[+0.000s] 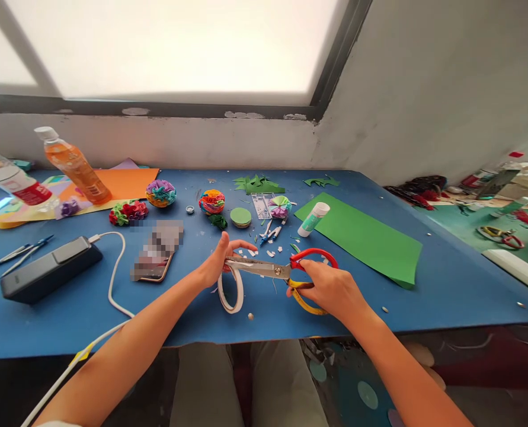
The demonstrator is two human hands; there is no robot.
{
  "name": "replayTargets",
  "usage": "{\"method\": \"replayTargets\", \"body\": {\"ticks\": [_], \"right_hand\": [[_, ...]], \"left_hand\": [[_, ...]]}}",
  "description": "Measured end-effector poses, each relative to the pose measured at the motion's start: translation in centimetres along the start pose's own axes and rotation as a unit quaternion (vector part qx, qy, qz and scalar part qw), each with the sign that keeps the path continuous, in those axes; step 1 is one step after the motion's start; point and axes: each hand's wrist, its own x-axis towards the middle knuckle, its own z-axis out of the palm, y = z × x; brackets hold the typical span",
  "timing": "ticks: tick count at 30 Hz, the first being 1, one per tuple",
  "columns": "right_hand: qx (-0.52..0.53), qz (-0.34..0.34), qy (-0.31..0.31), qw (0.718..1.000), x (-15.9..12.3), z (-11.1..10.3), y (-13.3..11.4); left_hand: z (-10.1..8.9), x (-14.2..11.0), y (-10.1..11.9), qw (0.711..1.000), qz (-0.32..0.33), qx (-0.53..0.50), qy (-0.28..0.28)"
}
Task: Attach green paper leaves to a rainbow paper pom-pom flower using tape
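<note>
My left hand (pixel 217 264) is closed on a white roll of tape (pixel 230 290), which hangs from its fingers just above the blue table (pixel 445 279). My right hand (pixel 328 287) grips scissors (pixel 285 271) with red and yellow handles. Their blades point left and meet the tape at my left fingertips. Small white scraps (pixel 270 253) lie on the table just beyond the blades.
A green paper sheet (pixel 365 237) and a glue stick (pixel 313 219) lie right of my hands. Paper flower balls (pixel 211 201), green discs (pixel 240 217), a phone (pixel 157 252), a black power bank (pixel 50 268) with white cable, two bottles (pixel 74 163) and orange paper lie behind and left.
</note>
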Motion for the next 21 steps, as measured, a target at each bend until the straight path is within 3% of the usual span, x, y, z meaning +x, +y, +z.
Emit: {"method": "replayTargets", "body": {"ticks": [15,21], "right_hand": [[-0.011,-0.002,0.017,1.0,-0.39,0.49,-0.26],[0.056,0.049,-0.007,0.997,-0.77,0.8,-0.15]], "left_hand": [[0.12,-0.01,0.37,0.999,-0.029,-0.017,-0.015],[0.22,-0.1,0.48,0.999,-0.03,-0.026,-0.002]]}}
